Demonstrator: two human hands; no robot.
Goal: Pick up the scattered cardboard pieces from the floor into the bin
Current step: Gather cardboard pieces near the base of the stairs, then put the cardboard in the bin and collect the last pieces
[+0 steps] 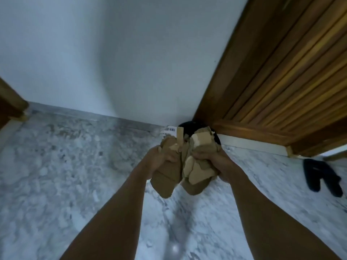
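Holding a bundle of torn cardboard pieces (185, 164) up off the floor (65, 166), both arms stretched out. Left hand (161, 159) closed around the left clump, right hand (212, 158) closed around the right clump, the two clumps pressed together. Black bin (187, 126) sits just behind the bundle, in the floor corner where white wall (112, 62) meets wooden door (281, 81). Dark cloth (321, 176) lies near the floor's right edge.

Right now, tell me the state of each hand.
Left hand: closed around a bunch of torn brown cardboard pieces.
Right hand: closed around a second bunch of brown cardboard pieces.
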